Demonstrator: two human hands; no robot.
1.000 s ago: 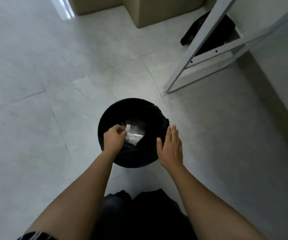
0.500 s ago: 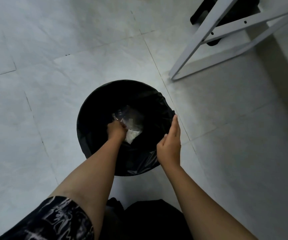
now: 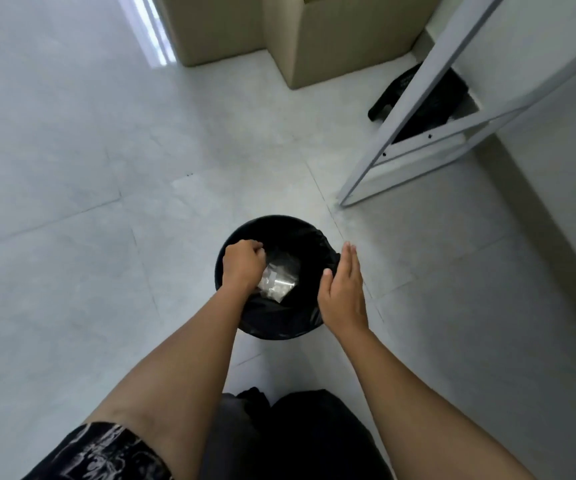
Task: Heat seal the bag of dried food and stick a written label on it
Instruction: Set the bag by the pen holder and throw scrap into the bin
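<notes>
A round bin with a black liner (image 3: 281, 330) stands on the floor just in front of me. Crumpled clear plastic scraps (image 3: 281, 284) with a small white strip lie at its bottom. My left hand (image 3: 243, 266) hovers over the left part of the bin's mouth, fingers curled shut, and I see nothing in it. My right hand (image 3: 343, 292) is held flat with the fingers together, edge-on beside the bin's right rim, holding nothing. No bag of dried food, sealer or label shows in this view.
A white metal frame (image 3: 401, 109) slants down to the floor at the right, with a black object (image 3: 432, 98) behind it. Cardboard boxes (image 3: 349, 36) stand at the back. A white wall (image 3: 556, 168) runs along the right side. Pale floor tiles (image 3: 106, 168) spread to the left.
My left hand has risen out of the bin, where it reached half a second ago, and the white scrap it pinched now lies in the bin. The view has pulled back and upward.
</notes>
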